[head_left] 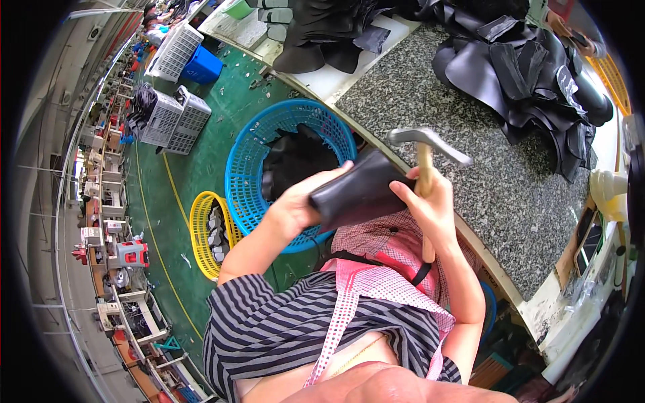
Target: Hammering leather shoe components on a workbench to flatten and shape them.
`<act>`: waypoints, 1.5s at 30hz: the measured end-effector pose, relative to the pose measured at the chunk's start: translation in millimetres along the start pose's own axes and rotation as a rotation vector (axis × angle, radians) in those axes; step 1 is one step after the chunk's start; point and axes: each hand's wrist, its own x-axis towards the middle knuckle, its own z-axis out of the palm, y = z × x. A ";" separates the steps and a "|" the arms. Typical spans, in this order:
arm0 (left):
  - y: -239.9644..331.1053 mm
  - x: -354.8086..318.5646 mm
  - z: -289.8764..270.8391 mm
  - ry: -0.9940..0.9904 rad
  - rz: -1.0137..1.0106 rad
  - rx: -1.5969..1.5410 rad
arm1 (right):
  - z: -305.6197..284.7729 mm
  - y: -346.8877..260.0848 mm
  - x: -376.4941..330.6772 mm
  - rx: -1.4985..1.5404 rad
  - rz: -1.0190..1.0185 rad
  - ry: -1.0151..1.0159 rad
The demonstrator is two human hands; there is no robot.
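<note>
My left hand [300, 199] grips one end of a folded black leather piece [366, 191], held above my lap. In my right hand [433, 208] is a hammer [424, 158] with a pale wooden handle, its metal head up and over the edge of the stone slab. The right thumb also reaches the near edge of the leather. Below the left wrist stands a blue plastic basket [235, 164] with black leather pieces [295, 158] inside.
A speckled granite slab [396, 87] covers the worktable on the right, with a heap of black leather pieces [517, 80]. More black pieces [322, 33] lie at the far end. A yellow basket [201, 232] and white crates [178, 121] stand on the green floor. A phone [589, 248] lies at the right.
</note>
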 end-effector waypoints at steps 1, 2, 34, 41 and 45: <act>9.6 -7.7 -11.6 0.012 0.036 0.144 | -9.2 -12.5 -6.5 0.025 0.002 0.031; 19.8 -11.5 -38.8 -0.055 0.180 0.338 | -18.1 -26.9 -16.1 0.090 -0.064 0.137; 140.6 261.5 283.4 -0.302 2.151 1.446 | -107.5 -177.3 -167.2 0.609 -0.689 0.754; 101.1 64.7 261.0 -0.345 1.896 1.142 | -108.1 -169.9 -173.6 0.725 -0.760 0.672; 27.1 20.2 245.5 -0.653 1.317 1.405 | -109.7 -135.7 -165.4 0.706 -0.779 0.800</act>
